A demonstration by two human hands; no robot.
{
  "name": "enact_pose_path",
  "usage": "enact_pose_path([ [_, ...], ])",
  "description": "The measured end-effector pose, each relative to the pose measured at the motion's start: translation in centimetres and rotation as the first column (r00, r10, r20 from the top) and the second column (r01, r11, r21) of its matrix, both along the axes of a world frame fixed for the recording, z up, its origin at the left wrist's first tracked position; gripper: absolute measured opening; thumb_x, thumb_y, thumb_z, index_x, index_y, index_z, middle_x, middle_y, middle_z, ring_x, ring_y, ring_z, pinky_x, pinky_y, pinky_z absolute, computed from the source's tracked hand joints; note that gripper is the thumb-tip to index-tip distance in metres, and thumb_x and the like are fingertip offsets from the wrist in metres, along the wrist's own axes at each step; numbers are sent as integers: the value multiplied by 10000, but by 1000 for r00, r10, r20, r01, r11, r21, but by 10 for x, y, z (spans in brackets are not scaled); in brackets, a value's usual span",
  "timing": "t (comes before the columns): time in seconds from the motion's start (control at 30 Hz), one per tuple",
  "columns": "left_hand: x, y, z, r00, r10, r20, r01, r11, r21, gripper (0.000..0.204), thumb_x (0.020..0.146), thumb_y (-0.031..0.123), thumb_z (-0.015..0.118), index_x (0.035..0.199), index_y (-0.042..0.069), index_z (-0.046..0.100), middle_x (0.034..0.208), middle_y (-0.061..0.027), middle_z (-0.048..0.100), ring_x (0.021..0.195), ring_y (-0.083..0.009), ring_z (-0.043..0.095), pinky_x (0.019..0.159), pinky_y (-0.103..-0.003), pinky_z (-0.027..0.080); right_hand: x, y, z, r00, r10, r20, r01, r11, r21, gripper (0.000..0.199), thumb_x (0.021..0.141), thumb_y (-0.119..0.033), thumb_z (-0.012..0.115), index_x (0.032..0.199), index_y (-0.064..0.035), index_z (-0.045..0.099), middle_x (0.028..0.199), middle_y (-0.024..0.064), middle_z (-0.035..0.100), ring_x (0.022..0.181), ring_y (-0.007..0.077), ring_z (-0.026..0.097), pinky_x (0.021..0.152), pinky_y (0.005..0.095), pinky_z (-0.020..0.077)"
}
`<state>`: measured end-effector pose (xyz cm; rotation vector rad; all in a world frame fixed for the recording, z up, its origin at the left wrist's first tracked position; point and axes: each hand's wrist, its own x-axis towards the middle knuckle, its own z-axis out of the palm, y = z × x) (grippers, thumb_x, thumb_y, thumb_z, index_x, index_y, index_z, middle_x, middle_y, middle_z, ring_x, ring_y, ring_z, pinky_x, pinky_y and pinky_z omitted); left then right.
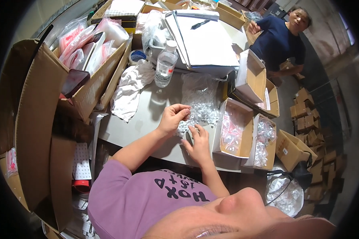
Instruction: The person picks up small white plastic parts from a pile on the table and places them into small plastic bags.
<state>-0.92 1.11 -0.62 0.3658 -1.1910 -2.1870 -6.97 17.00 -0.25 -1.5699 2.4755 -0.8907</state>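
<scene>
Pinched at the fingertips, my left hand [172, 116] holds what looks like one or two small white plastic parts at the near edge of the pile [201, 109] — fingers curled shut, thumb against forefinger. My right hand [197, 141] lies flat and loosely spread on the table [147, 119] just below the pile, fingertips touching its nearest pieces; whether it grips any I cannot tell.

The pile spreads away from me toward the far side of the table, its long axis running from my hands up toward a clear bag [197, 81] of the same parts. It lies just right of the left hand and just beyond the right; both hands touch it, the left a shade higher on it.

To my right, three open cartons: the nearest pair hold small bags, pink-tinted in one [231, 131] and clear in the other [263, 139]; an empty one [251, 75] stands tilted behind them. A water bottle [165, 63] with a white cap stands upright beyond the pile, beside a crumpled white cloth [129, 89]. On my left, a long carton [91, 85] carries red-and-white bags, with a dark phone [73, 81] propped on its corner. A white board with a black pen [201, 24] rests at the far end. Across the room a person in a dark blue shirt [277, 42] works among stacked cartons.
</scene>
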Motion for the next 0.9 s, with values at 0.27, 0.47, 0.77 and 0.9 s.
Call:
enact_pose_path([
  [0.27, 5, 0, 4, 992, 121, 23, -119, 990, -74, 225, 871, 217, 674, 807, 37, 556, 678, -1, 559, 536, -49, 485, 491, -186, 408, 9, -22, -8, 976, 45, -211, -18, 992, 129, 633, 746, -374, 700, 1316, -206, 482, 1374, 180, 358, 1240, 368, 332, 1004, 493, 308],
  [0.47, 1, -2, 4, 972, 237, 0, -230, 946, -227, 145, 875, 133, 657, 894, -7, 625, 700, 9, 570, 608, -56, 509, 581, -196, 438, -2, -30, -15, 938, 51, -342, -33, 998, 59, 520, 766, -307, 682, 1249, -194, 527, 1250, 121, 441, 1095, 312, 437, 853, 432, 399],
  [0.77, 5, -5, -2, 995, 101, 23, -97, 985, -140, 143, 875, 113, 650, 904, -27, 646, 763, -28, 629, 656, -70, 553, 606, -215, 461, -20, -39, -20, 954, 82, -289, -90, 996, -15, 277, 798, -211, 659, 1049, -113, 593, 917, 109, 544, 779, 297, 586, 623, 408, 494],
  [0.9, 7, -4, 0, 992, 96, 82, -80, 980, -181, 147, 848, 109, 683, 897, -24, 644, 747, -23, 622, 649, -65, 546, 609, -201, 450, -25, -39, -22, 945, 42, -324, -65, 996, -61, 194, 835, -232, 618, 970, -97, 585, 843, 83, 551, 681, 270, 613, 534, 383, 499],
])
